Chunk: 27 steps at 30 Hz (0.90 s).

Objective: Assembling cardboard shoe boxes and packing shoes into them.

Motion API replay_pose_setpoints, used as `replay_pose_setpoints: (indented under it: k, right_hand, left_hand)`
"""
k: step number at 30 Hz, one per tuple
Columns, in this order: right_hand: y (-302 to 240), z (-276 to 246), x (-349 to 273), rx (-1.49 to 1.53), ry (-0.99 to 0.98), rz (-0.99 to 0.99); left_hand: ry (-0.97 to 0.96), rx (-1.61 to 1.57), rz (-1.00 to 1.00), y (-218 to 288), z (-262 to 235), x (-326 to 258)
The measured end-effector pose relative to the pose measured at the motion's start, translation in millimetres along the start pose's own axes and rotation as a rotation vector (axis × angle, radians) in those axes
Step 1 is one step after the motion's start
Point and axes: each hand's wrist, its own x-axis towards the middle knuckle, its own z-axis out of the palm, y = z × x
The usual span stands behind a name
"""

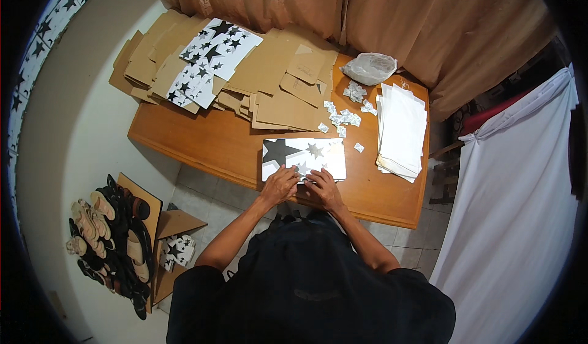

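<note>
A white box printed with black and grey stars lies at the near edge of the wooden table, its patterned top facing up. My left hand is on its near edge, fingers bent over the top. Beside it, my right hand grips the same edge, its fingers curled on the box. The fingertips of both hands come close together near the middle of that edge. The undersides of both hands are hidden. Just beyond the box lie several small white sachets.
Flat brown cardboard pieces are piled at the table's back left, with star-printed sheets on top. A clear plastic bag and a stack of white paper lie to the right. Shoes stand on a board at lower left.
</note>
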Motion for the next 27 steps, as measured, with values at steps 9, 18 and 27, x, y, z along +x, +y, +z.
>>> replay_pose_setpoints:
  k: [9,18,27]
  right_hand:
    - [6,-1,2,-0.029,0.013,0.013]
    - [6,6,3,-0.036,0.024,-0.005]
    - [7,8,-1,-0.015,0.057,0.018]
  left_hand:
    - [-0.106,0.082,0.019,1,-20,5]
    - [-0.153,0.094,0.085,-19,-16,1]
    - [-0.092,0.066,0.083,4,-25,14]
